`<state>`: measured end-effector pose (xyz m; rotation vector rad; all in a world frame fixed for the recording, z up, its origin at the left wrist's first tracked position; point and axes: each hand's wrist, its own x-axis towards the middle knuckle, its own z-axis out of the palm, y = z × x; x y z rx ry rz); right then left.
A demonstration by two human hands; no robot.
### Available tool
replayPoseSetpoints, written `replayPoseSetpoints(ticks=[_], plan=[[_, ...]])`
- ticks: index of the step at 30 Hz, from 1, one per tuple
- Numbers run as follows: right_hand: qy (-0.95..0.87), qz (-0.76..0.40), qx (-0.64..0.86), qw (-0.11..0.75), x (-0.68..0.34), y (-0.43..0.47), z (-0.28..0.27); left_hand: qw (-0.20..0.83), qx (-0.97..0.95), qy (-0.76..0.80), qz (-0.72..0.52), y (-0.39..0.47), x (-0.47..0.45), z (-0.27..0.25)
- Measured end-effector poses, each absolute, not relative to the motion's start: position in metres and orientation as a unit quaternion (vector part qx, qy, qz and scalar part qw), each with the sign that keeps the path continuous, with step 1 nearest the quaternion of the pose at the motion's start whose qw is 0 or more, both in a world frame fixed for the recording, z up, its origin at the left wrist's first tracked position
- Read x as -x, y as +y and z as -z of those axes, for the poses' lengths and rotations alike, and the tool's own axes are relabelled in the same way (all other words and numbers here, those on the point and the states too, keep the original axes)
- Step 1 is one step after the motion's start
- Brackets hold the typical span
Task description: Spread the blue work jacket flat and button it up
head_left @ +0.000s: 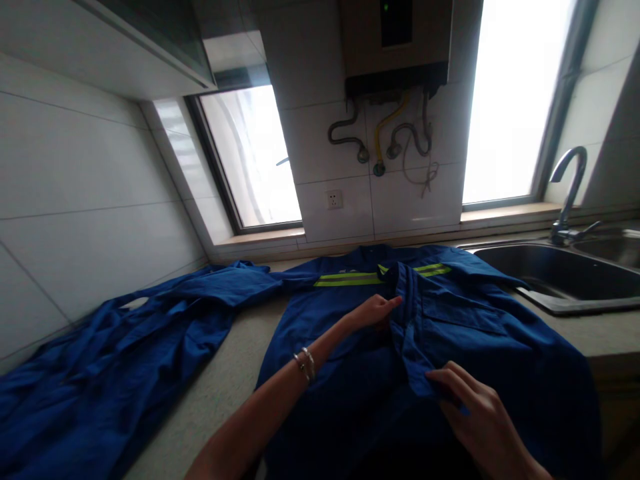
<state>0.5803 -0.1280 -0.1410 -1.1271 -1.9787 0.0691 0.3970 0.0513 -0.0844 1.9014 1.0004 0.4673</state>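
A blue work jacket (465,340) with a yellow-green reflective stripe across its chest lies spread on the countertop (260,333). My left hand (375,312), a bracelet on its wrist, pinches the jacket's front edge near the middle. Lower down the same edge, my right hand (475,403) grips the bottom corner between thumb and fingers. Between both hands the front flap is lifted a little, its folds standing up. Part of my left fingers is hidden by the cloth.
More blue clothing (150,333) lies crumpled along the left wall. To the right are a sink (545,307) and a faucet (565,200). A water heater (395,47) with pipes hangs above, over a wall socket (334,199), between two windows.
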Motion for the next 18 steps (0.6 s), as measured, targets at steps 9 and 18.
replayPoseSetpoints(ticks=[9,18], plan=[[-0.755,-0.01,0.447,0.479,-0.58,-0.13,0.13,0.11,-0.956,0.241,-0.128,-0.053,-0.375,0.009],[-0.75,-0.092,0.436,0.489,-0.583,-0.135,0.107,0.186,-0.963,0.173,-0.089,-0.062,-0.379,0.011]])
